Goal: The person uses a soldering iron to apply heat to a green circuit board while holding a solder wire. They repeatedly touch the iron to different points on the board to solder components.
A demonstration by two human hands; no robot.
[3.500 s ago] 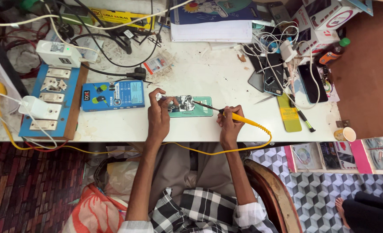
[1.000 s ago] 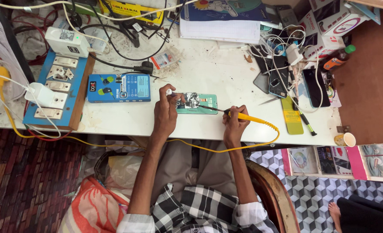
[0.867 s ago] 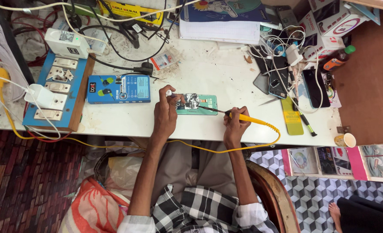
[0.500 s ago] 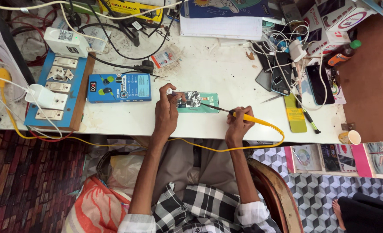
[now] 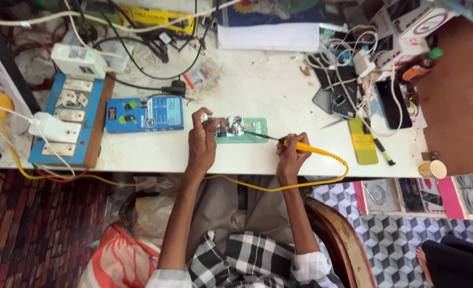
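A green phone (image 5: 241, 129) lies flat near the middle of the frame, close to the front edge of the white table (image 5: 257, 90), with a crumpled piece of foil (image 5: 235, 126) on its left half. The left hand (image 5: 201, 144) rests at the phone's left end, its fingers curled down onto the foil and the phone's edge, pinching there rather than spread flat. The right hand (image 5: 291, 160) sits just right of the phone, fingers clenched around the yellow handle of a soldering iron (image 5: 300, 146), held like a pen; its dark tip slants up-left and reaches the phone's right half. From the handle a yellow cord (image 5: 279, 188) loops down past the table edge and runs left below it. Left of the phone, near the left hand, lies a blue meter box (image 5: 144, 113), and further left a blue socket board (image 5: 68, 120) with a white plug (image 5: 47, 127) in it and a white adapter (image 5: 79, 60) at its upper end. Right of the soldering iron lies a yellow-green case (image 5: 363, 141), with a pen (image 5: 380, 149) just beside it, and dark phones (image 5: 348, 96) tangled with white cables above. A small paper cup (image 5: 432, 169) stands at the table's right front corner. Papers (image 5: 268, 36) lie at the upper middle. At the lower right a wooden chair (image 5: 340, 240) shows beside the checked shirt (image 5: 252, 261).
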